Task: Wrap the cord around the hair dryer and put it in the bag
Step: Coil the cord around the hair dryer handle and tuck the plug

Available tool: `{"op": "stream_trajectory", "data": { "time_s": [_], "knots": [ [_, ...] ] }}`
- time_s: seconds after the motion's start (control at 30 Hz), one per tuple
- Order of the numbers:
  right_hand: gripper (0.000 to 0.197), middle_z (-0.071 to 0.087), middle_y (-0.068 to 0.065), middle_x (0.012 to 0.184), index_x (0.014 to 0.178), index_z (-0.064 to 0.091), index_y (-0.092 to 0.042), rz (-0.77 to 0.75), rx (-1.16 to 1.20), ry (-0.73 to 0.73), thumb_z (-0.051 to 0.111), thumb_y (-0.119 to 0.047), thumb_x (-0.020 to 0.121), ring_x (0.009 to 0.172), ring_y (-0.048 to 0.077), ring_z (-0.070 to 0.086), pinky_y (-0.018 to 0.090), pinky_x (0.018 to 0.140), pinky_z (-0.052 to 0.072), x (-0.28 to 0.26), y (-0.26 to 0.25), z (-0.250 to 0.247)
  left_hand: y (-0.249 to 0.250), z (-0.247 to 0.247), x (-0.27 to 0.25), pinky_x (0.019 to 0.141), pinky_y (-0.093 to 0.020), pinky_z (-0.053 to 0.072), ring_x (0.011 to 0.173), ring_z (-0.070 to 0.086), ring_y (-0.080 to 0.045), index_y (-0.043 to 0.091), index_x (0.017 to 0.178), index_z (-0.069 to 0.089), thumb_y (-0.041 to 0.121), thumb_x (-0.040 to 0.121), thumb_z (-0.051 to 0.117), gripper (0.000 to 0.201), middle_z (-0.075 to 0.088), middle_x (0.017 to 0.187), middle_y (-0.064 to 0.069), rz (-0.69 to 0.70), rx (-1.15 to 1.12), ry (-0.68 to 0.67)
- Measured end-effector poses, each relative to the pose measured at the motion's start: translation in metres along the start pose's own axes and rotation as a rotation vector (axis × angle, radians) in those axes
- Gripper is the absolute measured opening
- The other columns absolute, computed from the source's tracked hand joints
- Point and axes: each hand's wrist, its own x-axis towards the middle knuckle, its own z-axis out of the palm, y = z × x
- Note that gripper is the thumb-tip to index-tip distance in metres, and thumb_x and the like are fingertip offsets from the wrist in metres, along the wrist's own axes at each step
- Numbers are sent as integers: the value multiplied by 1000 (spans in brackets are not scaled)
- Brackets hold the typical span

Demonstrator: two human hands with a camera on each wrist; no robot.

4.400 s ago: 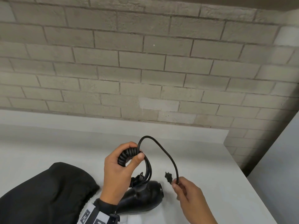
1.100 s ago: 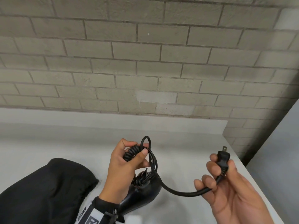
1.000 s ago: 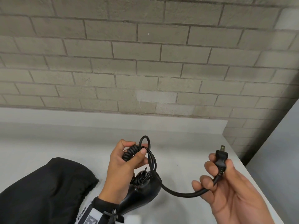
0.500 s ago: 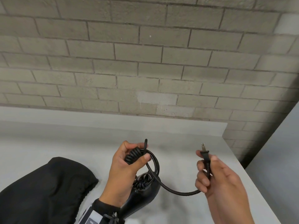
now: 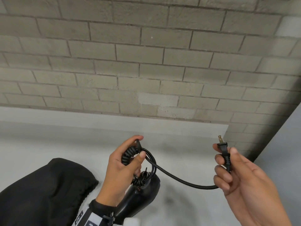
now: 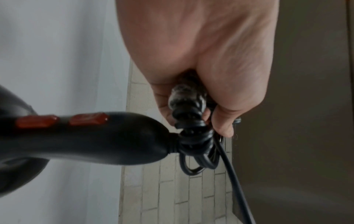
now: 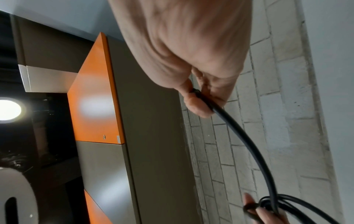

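Note:
My left hand [image 5: 128, 159] grips a bundle of coiled black cord [image 5: 130, 154], and the black hair dryer [image 5: 138, 198] hangs below it over the white table [image 5: 48, 141]. The left wrist view shows the dryer's handle [image 6: 95, 136] with two red switches and cord loops [image 6: 195, 145] bunched at its end under my fingers [image 6: 222, 119]. A free length of cord [image 5: 179, 178] sags across to my right hand [image 5: 228, 162], which pinches the two-pronged plug [image 5: 224, 150] upright. In the right wrist view, cord [image 7: 239, 136] leaves my fingers [image 7: 197, 106]. The black bag [image 5: 42, 193] lies at the lower left.
A grey brick wall [image 5: 146, 62] stands behind the table. The table's right edge [image 5: 244, 162] runs close by my right hand, with a gap beside it. An orange and grey cabinet [image 7: 95, 98] shows in the right wrist view.
My right hand has swung the plug back out to the right and slightly down from half a second ago, stretching the free cord. My left hand keeps its grip on the coiled bundle.

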Motion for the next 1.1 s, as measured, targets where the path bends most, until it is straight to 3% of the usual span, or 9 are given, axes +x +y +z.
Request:
{"op": "stream_trajectory", "data": {
  "time_s": [0.17, 0.23, 0.3, 0.33, 0.4, 0.47, 0.63, 0.93, 1.1],
  "knots": [
    [30, 55, 4, 64, 90, 73, -8, -106, 73, -148, 64, -31, 72, 41, 11, 46, 27, 42, 50, -3, -23, 1, -1, -8, 4, 56, -17, 44, 55, 51, -6, 20, 98, 67, 14, 84, 75, 18, 61, 75, 8, 150, 319, 19],
    [30, 63, 15, 79, 106, 68, 0, -100, 253, -312, 60, -21, 86, 58, 23, 62, 48, 67, 58, -1, -39, 1, -1, -6, 5, 58, -15, 44, 57, 53, -6, 17, 93, 67, 12, 83, 77, 15, 62, 73, 9, 176, 371, 22],
    [39, 56, 34, 109, 131, 40, 12, -80, 190, -106, 24, -14, 108, 95, 43, 60, 68, 101, 31, -12, -55, 5, 1, -2, 4, 60, -14, 45, 60, 56, -5, 20, 91, 69, 22, 83, 79, 14, 65, 74, 9, 185, 399, -3],
    [42, 54, 35, 113, 132, 38, 12, -138, 133, -70, 19, -17, 109, 100, 44, 58, 68, 104, 26, -15, -61, 7, 1, 0, 3, 60, -14, 45, 61, 58, -5, 22, 91, 70, 31, 82, 79, 15, 67, 74, 8, 185, 411, -17],
    [32, 65, 16, 90, 111, 63, -3, -316, 30, -235, 45, -25, 97, 75, 23, 66, 54, 87, 53, -5, -68, 11, 2, 2, 2, 61, -14, 46, 63, 61, -5, 29, 90, 71, 47, 79, 72, 22, 70, 77, 8, 188, 431, -32],
    [23, 64, -3, 74, 91, 70, -18, -306, 66, -359, 62, -36, 79, 57, 7, 61, 37, 71, 61, 0, -75, 20, 2, 2, 1, 62, -13, 46, 63, 62, -4, 33, 94, 73, 55, 77, 67, 28, 70, 77, 10, 192, 442, -36],
    [18, 65, -3, 74, 87, 68, -17, -331, 37, -414, 60, -32, 82, 60, 8, 62, 37, 73, 61, 7, -87, 40, 4, -1, 2, 57, -29, 43, 53, 44, -15, 45, 123, 58, 55, 87, 62, 37, 52, 62, -4, 225, 521, -81],
    [16, 67, -4, 78, 81, 66, -17, -378, 74, -453, 58, -31, 86, 67, 6, 65, 36, 79, 60, 34, -121, 57, 3, -7, 0, 56, -31, 46, 55, 48, -10, 38, 94, 69, 79, 76, 56, 46, 63, 70, 6, 293, 590, -134],
    [13, 66, 0, 75, 89, 56, -12, -368, 66, -352, 53, -24, 93, 68, 9, 66, 36, 77, 60, 50, -124, 70, 7, -6, -5, 52, -36, 45, 54, 46, -17, 33, 83, 66, 66, 62, 77, 40, 56, 65, 9, 294, 641, -211]
  ]
}}
